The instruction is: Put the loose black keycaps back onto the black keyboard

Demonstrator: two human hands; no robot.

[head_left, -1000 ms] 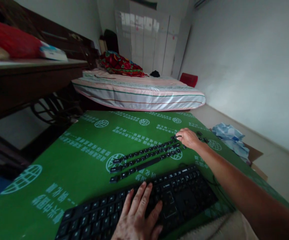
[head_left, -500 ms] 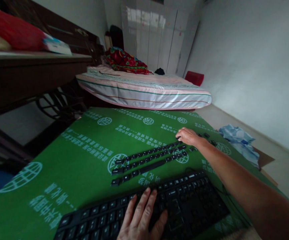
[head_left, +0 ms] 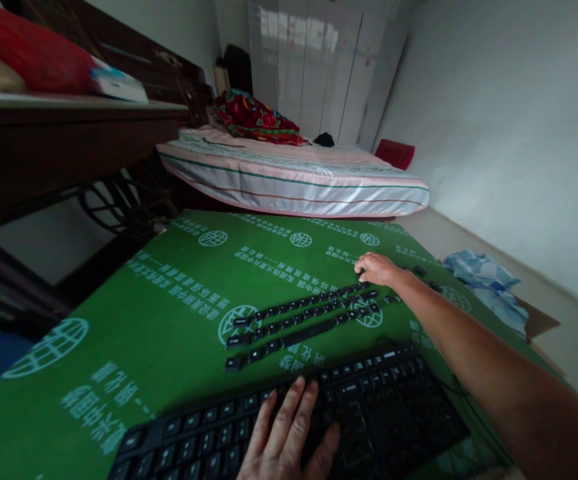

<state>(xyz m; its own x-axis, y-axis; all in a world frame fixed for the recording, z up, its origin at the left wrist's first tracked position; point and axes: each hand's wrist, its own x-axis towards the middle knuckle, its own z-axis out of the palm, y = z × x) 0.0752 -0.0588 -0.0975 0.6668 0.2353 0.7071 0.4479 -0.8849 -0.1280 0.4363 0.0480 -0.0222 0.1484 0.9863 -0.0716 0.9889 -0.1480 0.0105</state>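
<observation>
A black computer keyboard [head_left: 189, 427] lies along the near edge of the green board [head_left: 163, 360]. Keys fill its left part, while bare sockets show over much of its right part. My left hand [head_left: 289, 433] rests on it with fingers stretched out. Beyond the keyboard, loose black keycaps [head_left: 299, 308] lie in slanting rows, with a long space bar [head_left: 309, 333] in the nearest one. At the far right end of the top row, my right hand [head_left: 376, 269] is closed, its fingertips pinching a small dark keycap, mostly hidden by the fingers.
More loose keycaps [head_left: 433, 287] lie behind my right forearm. A cable runs from the keyboard's right side. Past the board stands a bed [head_left: 289, 177]; a dark wooden table [head_left: 69, 150] is at left. Crumpled blue-and-white cloth [head_left: 483, 273] lies on the floor at right.
The whole view has shifted slightly. Both hands keep nearly the same places, the left on the keyboard and the right at the end of the top keycap row.
</observation>
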